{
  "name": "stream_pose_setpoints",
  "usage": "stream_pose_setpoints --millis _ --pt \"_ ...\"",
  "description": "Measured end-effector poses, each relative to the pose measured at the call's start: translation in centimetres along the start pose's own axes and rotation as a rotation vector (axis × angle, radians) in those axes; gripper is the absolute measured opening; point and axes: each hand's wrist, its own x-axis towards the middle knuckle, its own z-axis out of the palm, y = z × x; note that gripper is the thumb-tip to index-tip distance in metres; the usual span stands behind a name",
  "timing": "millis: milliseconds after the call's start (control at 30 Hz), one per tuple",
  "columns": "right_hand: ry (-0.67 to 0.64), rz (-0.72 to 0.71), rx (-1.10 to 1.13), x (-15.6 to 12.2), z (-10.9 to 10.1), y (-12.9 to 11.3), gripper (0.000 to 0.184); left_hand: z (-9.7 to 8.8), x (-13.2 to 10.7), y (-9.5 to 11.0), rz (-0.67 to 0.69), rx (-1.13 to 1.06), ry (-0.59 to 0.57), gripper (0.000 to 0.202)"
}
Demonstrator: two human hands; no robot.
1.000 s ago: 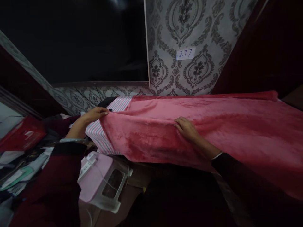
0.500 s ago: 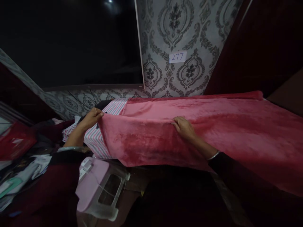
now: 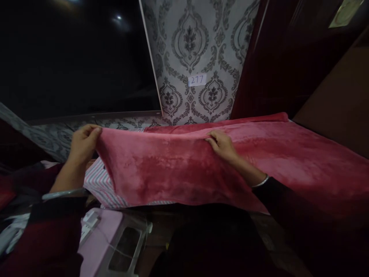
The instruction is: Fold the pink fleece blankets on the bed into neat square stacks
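A plush pink-red blanket (image 3: 173, 169) stretches across the middle of the view and off to the right. My left hand (image 3: 84, 144) pinches its left corner between thumb and fingers, lifted above the surface. My right hand (image 3: 221, 145) grips the same raised edge farther right. Between both hands the edge is pulled nearly straight, with a flap hanging toward me. Under the blanket's left end shows a striped cloth (image 3: 100, 182) in grey, pink and white. What supports the cloth is hidden.
A large dark television screen (image 3: 77, 57) hangs on the patterned wall, beside a paper label (image 3: 197, 80) reading 277. Below left stands a pink and white plastic stool (image 3: 100, 238) with a power strip (image 3: 88, 227) and cord on it. Clothes (image 3: 17, 231) are piled at the far left.
My left hand has raised the blanket's corner and drawn it left and toward me. The flap hangs higher and covers more of the striped cloth's top. The camera view has shifted.
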Motion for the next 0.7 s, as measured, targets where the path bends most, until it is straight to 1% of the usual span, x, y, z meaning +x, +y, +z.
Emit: stream_pose_setpoints --millis 100,200,300,367,467,567,633,700 --pt "0.096 -0.031 0.007 1.6 -2.0 0.1 0.024 0.9 1.5 2.0 0.046 0.023 0.109 0.014" --pt "0.188 -0.058 -0.021 3.2 -3.5 0.4 0.029 2.1 3.4 4.0 0.094 0.052 0.193 0.013" --pt "0.239 -0.069 -0.076 4.9 -4.8 1.2 0.032 2.8 5.2 6.0 0.164 0.117 0.236 0.015" --pt "0.250 -0.088 -0.105 6.0 -5.8 1.8 0.033 3.0 6.0 7.6 0.194 0.165 0.236 0.018" --pt "0.249 -0.141 -0.152 7.8 -7.7 2.3 0.032 2.8 6.5 10.2 0.222 0.199 0.238 0.025" --pt "0.261 -0.180 -0.192 9.4 -10.1 2.0 0.032 2.3 6.5 12.5 0.256 0.205 0.286 0.030" --pt "0.278 -0.159 -0.240 10.2 -11.5 1.7 0.031 2.1 6.6 13.5 0.278 0.216 0.303 0.031" --pt "0.270 -0.125 -0.280 10.8 -12.2 1.6 0.029 2.2 6.7 14.0 0.279 0.235 0.304 0.031"
